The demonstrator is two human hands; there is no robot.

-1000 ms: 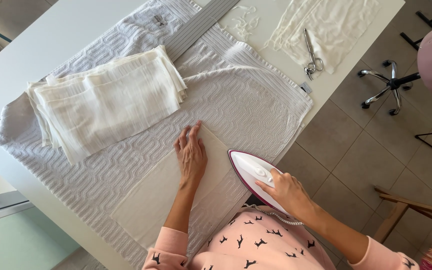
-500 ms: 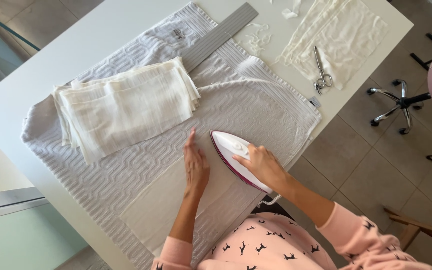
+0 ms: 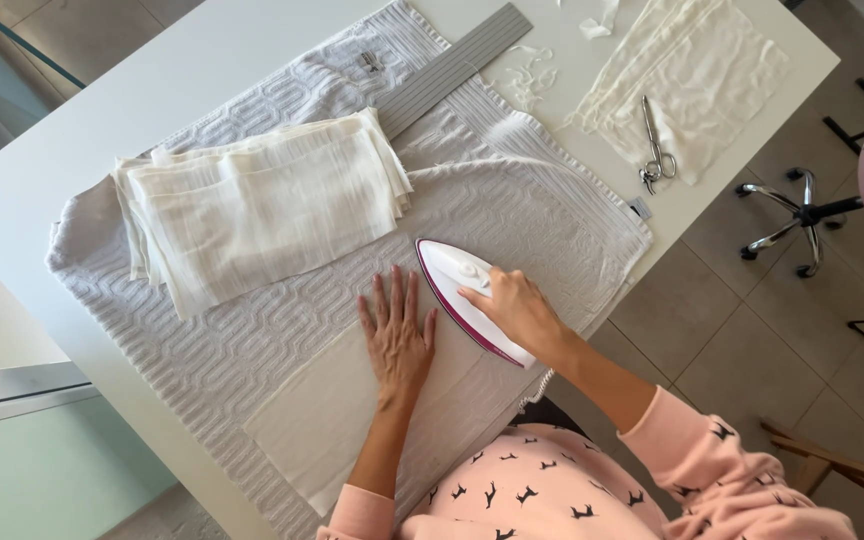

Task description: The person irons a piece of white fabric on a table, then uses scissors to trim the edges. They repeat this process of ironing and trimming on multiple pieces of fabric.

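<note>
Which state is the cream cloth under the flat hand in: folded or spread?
Spread: the cream cloth lies in one flat layer on the grey textured towel, pinned by the left hand, unlike the folded pile.

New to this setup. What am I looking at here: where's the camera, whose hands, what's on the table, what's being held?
There is no machine. The one picture comes from a camera worn on a person's head, looking down at their own two bare hands over a white table.

The right hand grips the handle of a white iron with a dark red edge. The left hand lies flat, fingers spread, on a pale cloth piece, holding nothing.

That cloth lies on a grey patterned towel spread over the table. On the towel also sit a stack of folded cream cloths and a grey ruler-like strip. Farther off lie scissors on a sheer cream fabric.
</note>
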